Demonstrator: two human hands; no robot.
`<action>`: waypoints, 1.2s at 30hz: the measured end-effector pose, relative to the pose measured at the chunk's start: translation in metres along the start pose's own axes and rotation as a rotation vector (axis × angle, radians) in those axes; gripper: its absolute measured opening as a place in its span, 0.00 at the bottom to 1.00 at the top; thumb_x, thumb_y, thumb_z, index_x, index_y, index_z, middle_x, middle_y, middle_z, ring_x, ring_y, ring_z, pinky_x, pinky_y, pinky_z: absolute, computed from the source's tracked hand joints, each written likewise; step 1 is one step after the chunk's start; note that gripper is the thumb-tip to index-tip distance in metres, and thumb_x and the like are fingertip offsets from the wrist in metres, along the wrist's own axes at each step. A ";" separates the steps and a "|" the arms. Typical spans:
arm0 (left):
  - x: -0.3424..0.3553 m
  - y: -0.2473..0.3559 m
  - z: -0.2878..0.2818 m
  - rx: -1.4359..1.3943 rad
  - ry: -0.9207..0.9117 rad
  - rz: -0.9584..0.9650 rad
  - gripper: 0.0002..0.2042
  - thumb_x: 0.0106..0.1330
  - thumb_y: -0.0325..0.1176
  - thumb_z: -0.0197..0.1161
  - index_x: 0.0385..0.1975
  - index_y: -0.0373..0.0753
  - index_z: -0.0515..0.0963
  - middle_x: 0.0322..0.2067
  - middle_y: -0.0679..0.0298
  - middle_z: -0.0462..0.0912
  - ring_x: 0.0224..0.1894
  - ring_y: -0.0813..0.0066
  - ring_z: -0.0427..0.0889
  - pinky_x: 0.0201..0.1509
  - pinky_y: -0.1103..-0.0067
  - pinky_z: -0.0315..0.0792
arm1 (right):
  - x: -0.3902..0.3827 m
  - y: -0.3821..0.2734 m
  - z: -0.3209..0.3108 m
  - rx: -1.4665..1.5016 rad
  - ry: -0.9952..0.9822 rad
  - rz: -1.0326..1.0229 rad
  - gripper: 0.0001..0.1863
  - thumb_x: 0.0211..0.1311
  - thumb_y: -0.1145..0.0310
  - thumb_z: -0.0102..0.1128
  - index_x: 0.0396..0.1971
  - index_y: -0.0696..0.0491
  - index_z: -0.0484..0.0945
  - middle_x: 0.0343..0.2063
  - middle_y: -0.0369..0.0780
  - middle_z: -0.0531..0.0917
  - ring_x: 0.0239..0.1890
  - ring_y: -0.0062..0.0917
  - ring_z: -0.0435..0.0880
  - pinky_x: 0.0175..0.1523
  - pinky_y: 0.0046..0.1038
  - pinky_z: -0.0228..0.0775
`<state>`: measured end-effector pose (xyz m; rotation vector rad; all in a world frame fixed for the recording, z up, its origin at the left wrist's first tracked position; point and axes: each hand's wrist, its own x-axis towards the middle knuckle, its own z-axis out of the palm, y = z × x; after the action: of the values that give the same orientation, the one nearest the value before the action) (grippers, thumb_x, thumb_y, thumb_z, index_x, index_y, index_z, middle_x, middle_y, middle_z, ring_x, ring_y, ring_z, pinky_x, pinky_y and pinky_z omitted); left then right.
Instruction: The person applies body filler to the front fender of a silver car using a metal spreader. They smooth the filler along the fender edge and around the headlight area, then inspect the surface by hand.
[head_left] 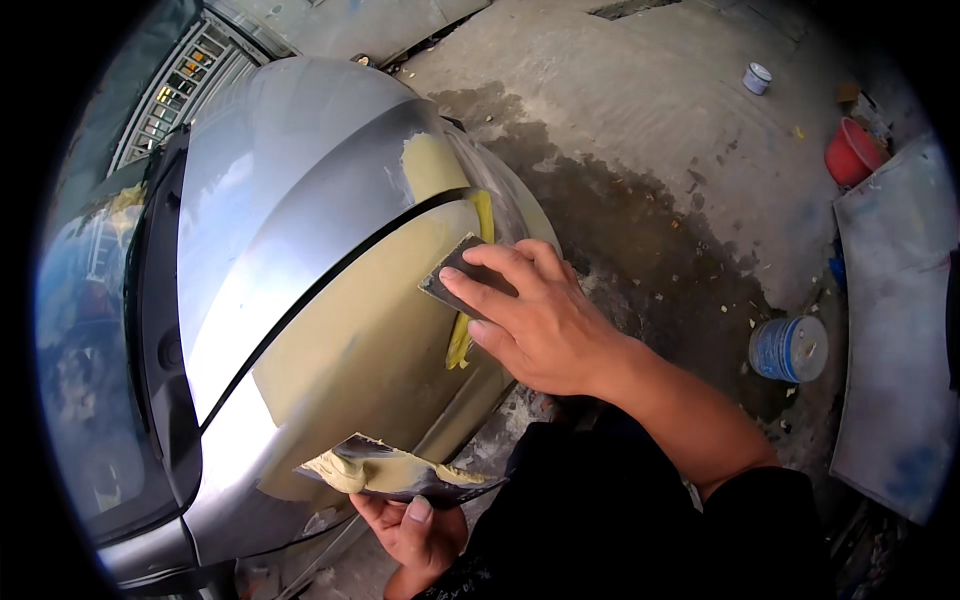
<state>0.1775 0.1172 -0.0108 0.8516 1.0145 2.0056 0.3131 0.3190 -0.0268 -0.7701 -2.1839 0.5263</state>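
My right hand (550,325) grips a dark, flat putty spreader (437,285) between fingers and thumb, over the front corner of a silver car's fender (365,320). Bright yellow fresh putty (459,345) shows below the spreader, and another streak (484,213) runs above it. Part of the panel edge is hidden behind this hand. Lower down, my left hand (412,535) holds a dark mixing plate (455,490) from beneath, with its thumb along the near edge. A pale yellow mound of putty (340,470) lies on the plate's left end.
The silver hood (290,150) carries a dull putty patch (430,165) by its front edge; the windshield (90,380) is at left. Right of the car lie wet concrete (640,220), a blue bucket (788,348), a loose grey panel (895,330), a red basin (853,152) and a small can (757,78).
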 end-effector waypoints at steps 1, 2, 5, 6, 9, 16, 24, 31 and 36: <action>-0.002 -0.001 0.000 0.009 0.013 0.004 0.35 0.54 0.22 0.55 0.66 0.43 0.56 0.62 0.58 0.65 0.63 0.59 0.65 0.68 0.61 0.56 | -0.001 -0.002 0.003 -0.010 -0.007 0.011 0.23 0.58 0.65 0.58 0.55 0.47 0.73 0.56 0.38 0.66 0.53 0.42 0.63 0.55 0.45 0.62; -0.003 -0.001 -0.001 0.018 0.024 0.009 0.35 0.54 0.22 0.55 0.66 0.44 0.56 0.62 0.58 0.65 0.63 0.59 0.65 0.68 0.61 0.57 | -0.002 -0.003 0.006 -0.021 -0.013 0.021 0.23 0.58 0.65 0.58 0.56 0.47 0.73 0.56 0.38 0.66 0.53 0.42 0.63 0.55 0.45 0.61; -0.006 0.001 -0.004 0.007 0.041 -0.027 0.34 0.54 0.22 0.55 0.65 0.44 0.57 0.62 0.59 0.66 0.62 0.61 0.66 0.67 0.62 0.58 | -0.008 -0.004 0.009 -0.031 -0.031 0.021 0.25 0.55 0.68 0.60 0.56 0.48 0.72 0.56 0.40 0.66 0.53 0.43 0.64 0.57 0.43 0.60; -0.007 0.002 -0.002 0.009 0.046 -0.029 0.34 0.54 0.22 0.55 0.65 0.44 0.57 0.61 0.59 0.66 0.62 0.61 0.66 0.67 0.63 0.59 | -0.011 -0.004 0.010 -0.032 -0.036 0.017 0.27 0.53 0.69 0.62 0.56 0.48 0.72 0.56 0.41 0.66 0.53 0.43 0.64 0.58 0.42 0.60; -0.004 0.001 0.000 0.013 0.053 -0.013 0.34 0.54 0.22 0.55 0.65 0.44 0.58 0.61 0.59 0.66 0.62 0.62 0.67 0.66 0.63 0.60 | -0.007 -0.005 0.001 -0.022 -0.050 0.017 0.27 0.53 0.69 0.62 0.56 0.48 0.72 0.57 0.40 0.66 0.53 0.42 0.64 0.58 0.42 0.60; -0.004 0.001 -0.002 0.011 0.053 -0.014 0.34 0.54 0.23 0.56 0.65 0.43 0.58 0.61 0.58 0.66 0.62 0.61 0.67 0.67 0.63 0.59 | -0.005 -0.008 0.020 -0.037 -0.004 0.014 0.24 0.57 0.65 0.58 0.56 0.47 0.73 0.56 0.38 0.66 0.54 0.43 0.61 0.56 0.44 0.60; -0.005 0.002 0.000 0.017 0.050 0.003 0.34 0.54 0.23 0.56 0.65 0.43 0.58 0.62 0.58 0.65 0.62 0.60 0.66 0.67 0.63 0.58 | 0.004 -0.002 0.001 0.003 -0.011 0.059 0.24 0.56 0.68 0.59 0.56 0.48 0.73 0.57 0.40 0.67 0.55 0.42 0.63 0.58 0.42 0.59; -0.007 0.000 -0.004 0.015 0.071 -0.014 0.35 0.54 0.23 0.55 0.66 0.44 0.56 0.62 0.59 0.65 0.62 0.60 0.66 0.67 0.62 0.59 | 0.001 0.002 0.006 -0.017 -0.043 0.021 0.24 0.56 0.70 0.59 0.55 0.47 0.73 0.56 0.39 0.68 0.53 0.42 0.64 0.57 0.43 0.61; -0.007 0.001 -0.001 0.038 0.078 -0.005 0.34 0.54 0.23 0.56 0.65 0.44 0.57 0.61 0.59 0.66 0.62 0.61 0.66 0.67 0.62 0.59 | 0.005 -0.006 -0.008 -0.012 -0.077 0.045 0.24 0.56 0.68 0.60 0.56 0.47 0.72 0.56 0.39 0.67 0.54 0.41 0.64 0.55 0.43 0.62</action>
<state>0.1803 0.1105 -0.0124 0.7950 1.1001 2.0349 0.3143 0.3192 -0.0159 -0.8192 -2.2467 0.5744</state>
